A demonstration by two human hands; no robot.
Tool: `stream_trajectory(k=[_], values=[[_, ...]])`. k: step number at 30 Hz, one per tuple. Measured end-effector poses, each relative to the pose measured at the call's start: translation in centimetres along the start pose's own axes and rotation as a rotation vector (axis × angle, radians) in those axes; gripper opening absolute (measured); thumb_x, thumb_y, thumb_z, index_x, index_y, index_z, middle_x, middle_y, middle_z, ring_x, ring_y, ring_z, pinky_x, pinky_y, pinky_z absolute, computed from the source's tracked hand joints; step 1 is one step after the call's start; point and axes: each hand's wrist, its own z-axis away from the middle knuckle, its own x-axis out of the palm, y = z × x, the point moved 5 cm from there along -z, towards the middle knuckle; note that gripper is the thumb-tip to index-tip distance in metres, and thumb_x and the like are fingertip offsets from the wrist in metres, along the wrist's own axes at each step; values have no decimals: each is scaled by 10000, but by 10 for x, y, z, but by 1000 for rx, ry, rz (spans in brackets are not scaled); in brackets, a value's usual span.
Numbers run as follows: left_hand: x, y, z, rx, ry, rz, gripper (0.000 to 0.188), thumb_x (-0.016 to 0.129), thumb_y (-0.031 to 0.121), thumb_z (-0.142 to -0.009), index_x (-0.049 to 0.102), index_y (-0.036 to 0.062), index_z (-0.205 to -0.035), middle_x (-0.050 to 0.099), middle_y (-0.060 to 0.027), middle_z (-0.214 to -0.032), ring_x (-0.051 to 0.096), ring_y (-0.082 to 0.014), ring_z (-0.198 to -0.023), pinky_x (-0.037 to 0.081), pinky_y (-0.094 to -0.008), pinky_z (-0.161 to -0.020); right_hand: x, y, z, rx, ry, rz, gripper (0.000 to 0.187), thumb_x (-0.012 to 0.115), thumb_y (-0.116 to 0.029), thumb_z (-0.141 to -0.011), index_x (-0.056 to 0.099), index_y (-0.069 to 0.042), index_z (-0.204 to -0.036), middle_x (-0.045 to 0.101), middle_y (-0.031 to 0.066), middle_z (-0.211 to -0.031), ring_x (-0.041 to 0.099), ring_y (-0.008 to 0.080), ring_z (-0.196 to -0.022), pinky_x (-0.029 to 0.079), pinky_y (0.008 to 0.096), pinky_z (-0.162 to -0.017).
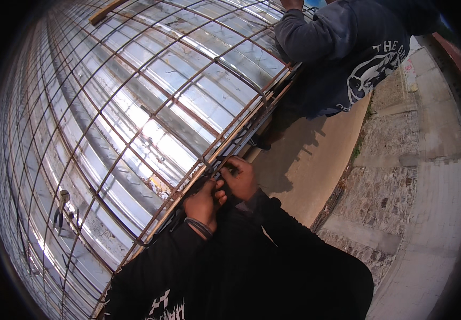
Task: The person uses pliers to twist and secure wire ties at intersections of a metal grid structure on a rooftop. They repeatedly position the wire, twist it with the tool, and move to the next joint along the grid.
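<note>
Both of my hands are together at the edge of the rebar grid (128,145), beside the long edge bars (188,176). My left hand (201,205) is closed, its thumb and fingers bent in toward the bars. Just beyond it, my right hand (240,178) is curled with its fingertips pinched close to the edge. Whatever lies between the fingers is hidden or too small to name. Shiny corrugated metal decking (153,140) lies beneath the bars.
Pliers (61,210) lie on the decking at left. A wooden piece (102,13) rests on the grid at the far side. Another person in a dark hooded top (342,48) leans over the edge ahead. Past the edge, lower ground (294,170) meets a stone wall (382,194).
</note>
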Motion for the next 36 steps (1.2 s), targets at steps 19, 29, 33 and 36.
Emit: stream_trajectory(k=[19, 29, 33, 36], values=[[-6, 2, 3, 142, 161, -304, 632, 728, 310, -860, 477, -177, -1174, 599, -176, -1059, 593, -229, -963, 496, -345, -795, 11, -14, 46, 575, -50, -397, 228, 599, -121, -957, 653, 17, -1131, 609, 25, -875, 553, 83, -817, 446, 229, -735], [-9, -6, -3, 199, 185, -182, 499, 709, 242, -900, 489, -167, -1082, 666, -123, -904, 636, -149, -769, 498, -246, -610, 23, -49, 47, 559, -175, -431, 333, 603, -175, -950, 620, 94, -1145, 632, 86, -1040, 596, 144, -968, 445, 242, -873], [-4, -4, 2, 264, 96, -152, 399, 699, 170, -888, 535, -182, -979, 676, -158, -888, 647, -149, -757, 499, -260, -578, 20, -57, 36, 630, -148, -409, 331, 655, -234, -910, 656, 55, -1073, 683, 110, -936, 651, 189, -853, 494, 292, -780], [-12, -5, -6, 278, 245, -295, 282, 689, 96, -854, 562, -150, -907, 674, -140, -872, 635, -142, -781, 493, -258, -628, 15, -43, 19, 539, -173, 47, 342, 710, -291, -824, 681, 38, -915, 697, 115, -780, 679, 250, -718, 520, 349, -688]])
